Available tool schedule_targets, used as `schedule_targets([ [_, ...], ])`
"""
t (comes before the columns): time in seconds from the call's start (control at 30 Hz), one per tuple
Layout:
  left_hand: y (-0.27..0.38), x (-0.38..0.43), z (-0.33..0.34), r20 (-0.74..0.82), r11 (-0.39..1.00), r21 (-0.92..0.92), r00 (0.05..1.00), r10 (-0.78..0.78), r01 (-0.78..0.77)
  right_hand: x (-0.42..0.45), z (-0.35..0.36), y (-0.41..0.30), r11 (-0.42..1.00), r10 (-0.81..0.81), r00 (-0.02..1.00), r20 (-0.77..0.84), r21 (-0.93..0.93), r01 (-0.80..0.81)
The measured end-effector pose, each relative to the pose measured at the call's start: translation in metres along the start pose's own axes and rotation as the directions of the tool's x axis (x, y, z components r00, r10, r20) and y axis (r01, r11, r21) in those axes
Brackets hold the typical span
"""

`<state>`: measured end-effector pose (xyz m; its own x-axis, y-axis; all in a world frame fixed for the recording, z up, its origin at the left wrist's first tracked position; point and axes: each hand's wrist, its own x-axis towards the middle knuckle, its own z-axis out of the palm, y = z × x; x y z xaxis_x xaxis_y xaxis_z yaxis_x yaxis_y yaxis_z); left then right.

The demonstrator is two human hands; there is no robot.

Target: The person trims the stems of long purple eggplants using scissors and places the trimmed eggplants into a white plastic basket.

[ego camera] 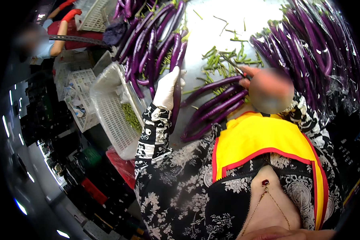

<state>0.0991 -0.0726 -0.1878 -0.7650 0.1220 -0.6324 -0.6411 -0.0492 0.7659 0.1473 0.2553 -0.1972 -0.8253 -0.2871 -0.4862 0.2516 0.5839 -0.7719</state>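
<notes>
My left hand [167, 90], in a white glove, grips a long purple eggplant [176, 103] whose green-capped end points away from me. Partly covered by a blurred patch, my right hand [250, 72] holds scissors [232, 63] with dark blades pointing up and left. How far the blades are apart is hard to make out. Cut green stems [217, 61] lie scattered around the scissors on the metal table [198, 39]. Several loose eggplants [219, 103] rest between my hands, close to my body. Beyond my left hand is a heap of eggplants [150, 45].
Eggplants in clear plastic bags [309, 51] are piled at the right. A white plastic-lined crate [109, 111] holding green trimmings [131, 117] stands at the left table edge. Farther left, a person in red gloves [71, 14] works by another white crate [93, 16].
</notes>
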Motion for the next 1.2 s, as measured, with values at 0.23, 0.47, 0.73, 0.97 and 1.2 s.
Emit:
schedule_targets([
  [0.23, 0.056, 0.021, -0.029, -0.129, 0.992, -0.051, 0.986, 0.109, -0.117, -0.011, -0.004, 0.006, 0.798, 0.2, 0.973, 0.116, 0.556, -0.231],
  [0.47, 0.108, 0.078, -0.089, -0.317, 0.837, 0.414, 0.806, 0.501, -0.357, -0.003, -0.006, 0.03, 0.998, -0.056, 0.998, 0.028, -0.025, 0.057],
  [0.73, 0.127, 0.149, -0.121, 0.104, -0.063, 0.975, 0.188, 0.977, -0.214, -0.004, -0.016, 0.008, 0.994, -0.055, 0.991, 0.125, -0.089, 0.066],
  [0.97, 0.057, 0.056, 0.029, -0.137, 0.193, 0.977, 0.953, 0.271, 0.086, -0.011, -0.016, 0.009, 0.985, -0.086, 0.994, 0.069, -0.143, 0.095],
  [1.2, -0.011, 0.044, -0.013, 0.054, 0.789, 0.548, 0.953, 0.299, -0.279, -0.015, -0.021, -0.001, 0.986, -0.122, 0.988, 0.097, -0.102, 0.132],
])
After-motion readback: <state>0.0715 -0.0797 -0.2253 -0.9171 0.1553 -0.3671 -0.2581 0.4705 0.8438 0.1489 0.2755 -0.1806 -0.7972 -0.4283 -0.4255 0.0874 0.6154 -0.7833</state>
